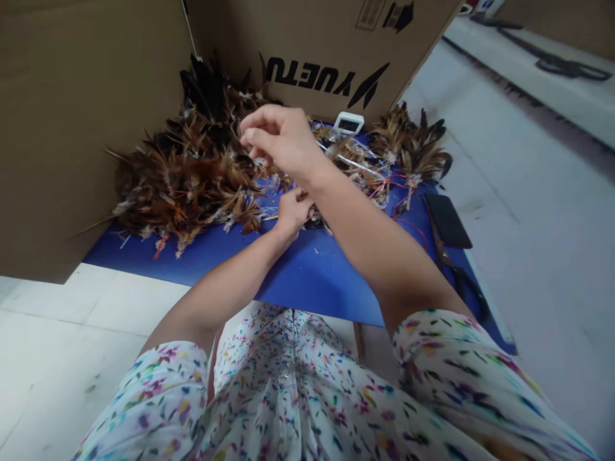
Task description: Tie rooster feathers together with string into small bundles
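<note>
My left hand (pixel 293 212) rests low over the blue tabletop (pixel 230 259), its fingers closed on a small bunch of feathers (pixel 314 221) that the hand mostly hides. Above and across it, my right hand (pixel 283 137) is raised with curled fingers, thumb and fingertips drawn together. Whatever the right fingers pinch, if anything, is too small to make out. A large heap of brown and black feathers (pixel 192 173) spreads to the left of both hands. Some bundles there have pale, tied ends.
Cardboard walls (pixel 86 128) stand at the left and back. A white digital timer (pixel 348 123) sits near the back wall. To the right lie another feather pile (pixel 408 144), red string (pixel 401 202), a dark phone (pixel 448 221) and black-handled scissors (pixel 466 285).
</note>
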Demonstrator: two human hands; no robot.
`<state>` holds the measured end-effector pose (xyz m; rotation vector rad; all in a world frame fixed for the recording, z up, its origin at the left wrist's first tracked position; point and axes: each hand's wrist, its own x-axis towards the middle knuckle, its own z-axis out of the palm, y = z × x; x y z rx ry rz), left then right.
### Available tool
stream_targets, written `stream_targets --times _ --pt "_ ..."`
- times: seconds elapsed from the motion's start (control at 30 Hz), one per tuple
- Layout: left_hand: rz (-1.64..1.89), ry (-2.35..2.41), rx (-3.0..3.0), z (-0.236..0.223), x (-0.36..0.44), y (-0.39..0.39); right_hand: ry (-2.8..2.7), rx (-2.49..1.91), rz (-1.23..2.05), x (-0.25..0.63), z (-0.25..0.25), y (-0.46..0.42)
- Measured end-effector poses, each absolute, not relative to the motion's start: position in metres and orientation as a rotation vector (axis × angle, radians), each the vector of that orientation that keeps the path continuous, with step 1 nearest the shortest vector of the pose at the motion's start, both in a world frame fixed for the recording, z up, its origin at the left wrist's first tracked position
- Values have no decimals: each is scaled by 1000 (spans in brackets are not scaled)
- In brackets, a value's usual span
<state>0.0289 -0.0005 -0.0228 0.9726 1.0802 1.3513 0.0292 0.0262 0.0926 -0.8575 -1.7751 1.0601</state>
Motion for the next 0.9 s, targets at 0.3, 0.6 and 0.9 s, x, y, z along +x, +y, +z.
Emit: stream_targets --times 0.3,0.6,0.9 --pt "1548 1181 891 -11 8 11 -1842 -1144 571 157 52 -4" --pt "1562 1396 956 -25 1 22 -2333 -1296 273 188 -13 -12" --pt "1406 1198 845 -21 13 9 -2359 -1466 -52 193 -20 -7"
